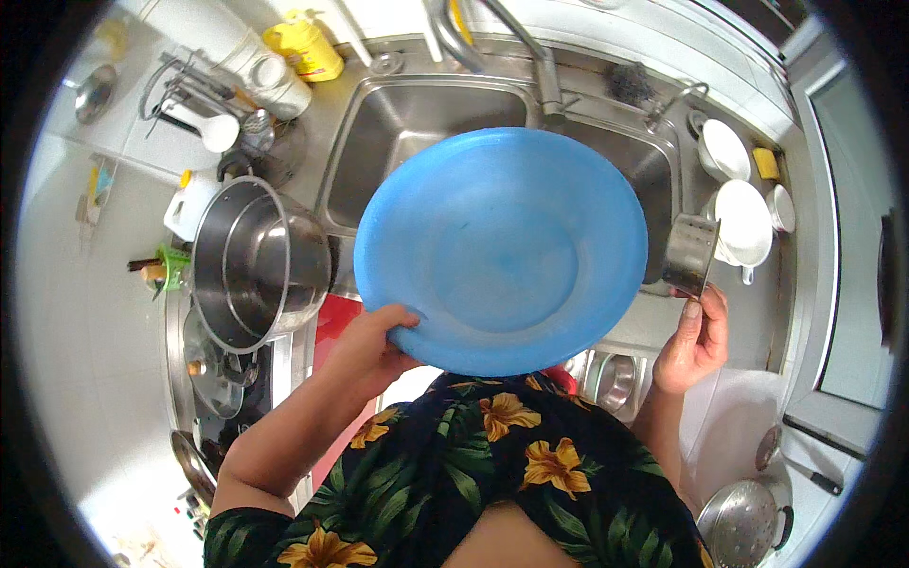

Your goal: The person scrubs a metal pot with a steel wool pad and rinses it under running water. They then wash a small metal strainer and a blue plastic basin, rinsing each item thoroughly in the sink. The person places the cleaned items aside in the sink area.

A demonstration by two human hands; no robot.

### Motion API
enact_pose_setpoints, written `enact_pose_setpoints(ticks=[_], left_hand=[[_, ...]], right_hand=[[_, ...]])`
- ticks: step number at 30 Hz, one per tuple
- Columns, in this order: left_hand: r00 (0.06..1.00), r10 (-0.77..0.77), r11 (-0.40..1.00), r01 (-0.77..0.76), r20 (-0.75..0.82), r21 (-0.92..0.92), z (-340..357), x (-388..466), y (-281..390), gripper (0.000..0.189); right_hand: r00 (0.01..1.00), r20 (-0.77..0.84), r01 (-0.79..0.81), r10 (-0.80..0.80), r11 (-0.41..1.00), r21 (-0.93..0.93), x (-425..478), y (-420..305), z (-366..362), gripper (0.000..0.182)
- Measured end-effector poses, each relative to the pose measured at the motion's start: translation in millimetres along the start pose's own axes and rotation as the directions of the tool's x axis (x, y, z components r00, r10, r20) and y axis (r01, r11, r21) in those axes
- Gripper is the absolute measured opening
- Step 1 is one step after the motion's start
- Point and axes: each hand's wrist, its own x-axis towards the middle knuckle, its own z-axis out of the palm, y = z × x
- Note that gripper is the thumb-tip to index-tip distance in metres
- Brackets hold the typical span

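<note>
My left hand [380,341] grips the near left rim of a large blue plastic basin [504,263], thumb on its inner side. The basin is tilted with its hollow towards me and hides parts of both sink bowls. Between the fingertips of my right hand [692,341] is the rim of a small stainless steel cup [687,248], held on its side right of the basin. Behind the basin is the left sink bowl [440,103], and the right sink bowl [653,163] shows only in part.
A large steel pot [259,266] stands on the left, past a white jug [192,202] and a yellow bottle [305,46]. White bowls [742,213] and a yellow sponge [765,163] sit at right. The faucet [547,78] rises behind the basin. A perforated steel strainer [738,525] hangs lower right.
</note>
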Motion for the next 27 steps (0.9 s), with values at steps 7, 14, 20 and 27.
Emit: enact_pose_setpoints(ticks=[7,14,20,27], left_hand=[[0.993,0.090,0.994,-0.084,0.079,-0.075,-43,-47,18,0.055],[0.988,0.133,0.975,-0.116,0.079,-0.188,-80,-79,27,0.052],[0.987,0.156,0.959,-0.139,0.049,-0.248,-98,-102,34,0.045],[0.985,0.172,0.922,-0.162,-0.003,-0.352,-103,-135,44,0.039]], right_hand=[[0.999,0.043,-0.015,0.011,0.997,0.078,2,4,30,0.016],[0.995,0.084,-0.060,0.054,0.996,0.073,1,7,60,0.016],[0.990,0.126,-0.067,0.064,0.998,0.019,2,4,79,0.016],[0.985,0.168,-0.037,0.038,0.999,-0.009,3,-1,99,0.016]])
